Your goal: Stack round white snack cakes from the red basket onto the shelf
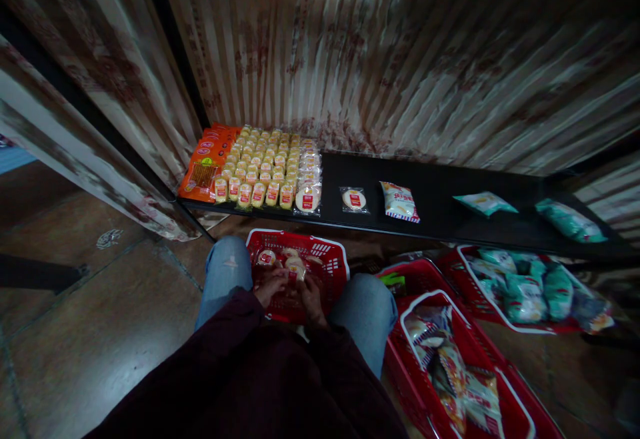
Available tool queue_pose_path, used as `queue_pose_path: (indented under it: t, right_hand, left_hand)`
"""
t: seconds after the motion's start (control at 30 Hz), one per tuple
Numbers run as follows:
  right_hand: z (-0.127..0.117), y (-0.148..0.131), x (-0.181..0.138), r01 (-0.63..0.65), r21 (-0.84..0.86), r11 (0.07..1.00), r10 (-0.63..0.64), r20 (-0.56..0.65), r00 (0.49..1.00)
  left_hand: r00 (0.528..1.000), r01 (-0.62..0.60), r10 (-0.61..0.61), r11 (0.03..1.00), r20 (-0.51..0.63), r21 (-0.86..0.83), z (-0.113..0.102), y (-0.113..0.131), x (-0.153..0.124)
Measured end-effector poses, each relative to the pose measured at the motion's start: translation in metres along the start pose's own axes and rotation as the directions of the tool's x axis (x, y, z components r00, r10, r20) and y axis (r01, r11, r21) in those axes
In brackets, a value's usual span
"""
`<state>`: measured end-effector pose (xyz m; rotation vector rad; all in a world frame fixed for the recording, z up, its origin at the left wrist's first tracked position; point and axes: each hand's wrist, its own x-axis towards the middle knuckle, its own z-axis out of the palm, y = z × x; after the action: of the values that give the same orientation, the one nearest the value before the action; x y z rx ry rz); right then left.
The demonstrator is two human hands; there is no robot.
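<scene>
Both my hands are low inside a red plastic basket [341,252] between my knees. My left hand [271,286] has its fingers bent around the left side of a clear-wrapped round cracker [296,268] with a red label. At that packet's right side is my right hand [312,298], fingers curled in against it. More wrapped crackers [267,258] lie in the basket just beyond my fingers. On the black shelf [335,172] ahead, rows of small yellow wrapped cakes [258,192] stand beside a column of wrapped round crackers [307,198]. The light is dim and finger detail is faint.
An orange bag [206,166] sits at the shelf's left end. Rightward lie one wrapped cracker [355,200], a white-and-red snack bag [399,201] and teal packets [485,203]. Red baskets of snack bags [483,392] and teal bags [525,296] stand right of my knee. A pleated curtain [320,59] hangs behind.
</scene>
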<state>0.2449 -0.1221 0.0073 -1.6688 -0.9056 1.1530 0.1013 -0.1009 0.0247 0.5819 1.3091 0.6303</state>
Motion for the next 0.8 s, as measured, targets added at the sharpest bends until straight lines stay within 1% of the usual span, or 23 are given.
queue_pose_path:
  t: [0.1, 0.23, 0.27, 0.33, 0.43, 0.53, 0.63, 0.7, 0.8]
  right_hand:
    - [-0.002, 0.001, 0.002, 0.022, 0.012, 1.0, -0.022, -0.013, 1.0]
    - [-0.001, -0.001, -0.002, -0.08, 0.121, 0.989, 0.078, 0.023, 0.997]
    - [-0.001, -0.003, -0.003, -0.082, 0.134, 0.988, 0.079, 0.027, 0.996]
    - [0.001, -0.009, -0.006, -0.044, 0.132, 0.99, 0.042, 0.016, 0.999]
    - [0.002, -0.017, -0.01, -0.03, 0.132, 0.991, 0.029, 0.009, 1.0]
    - [0.0, -0.022, -0.01, -0.041, 0.117, 0.992, 0.039, 0.027, 0.999]
    - [-0.002, -0.022, -0.008, -0.024, 0.052, 0.998, 0.023, 0.017, 1.0]
    - [-0.003, -0.022, -0.005, -0.01, 0.015, 1.0, 0.01, 0.005, 1.0]
    - [-0.005, -0.021, 0.0, 0.024, 0.0, 1.0, -0.024, 0.013, 1.0]
  left_hand:
    - [1.0, 0.003, -0.003, 1.0, -0.028, -0.023, 0.001, -0.004, 0.004]
    - [0.994, -0.033, 0.028, 0.999, -0.105, -0.042, 0.0, -0.011, 0.01]
    - [0.992, -0.037, 0.031, 0.998, -0.121, -0.048, 0.0, -0.012, 0.011]
    - [0.991, -0.036, 0.029, 0.998, -0.13, -0.057, 0.0, -0.014, 0.012]
    - [0.994, -0.038, 0.031, 0.997, -0.104, -0.065, 0.001, -0.012, 0.011]
    - [0.994, -0.037, 0.035, 0.999, -0.101, -0.015, 0.004, -0.006, 0.011]
    - [0.986, -0.056, 0.064, 0.997, -0.157, 0.056, 0.007, 0.001, 0.015]
    - [0.977, -0.091, 0.105, 0.992, -0.185, 0.082, 0.01, 0.006, 0.018]
    - [0.964, -0.173, 0.195, 0.976, -0.183, 0.131, 0.014, 0.012, 0.022]
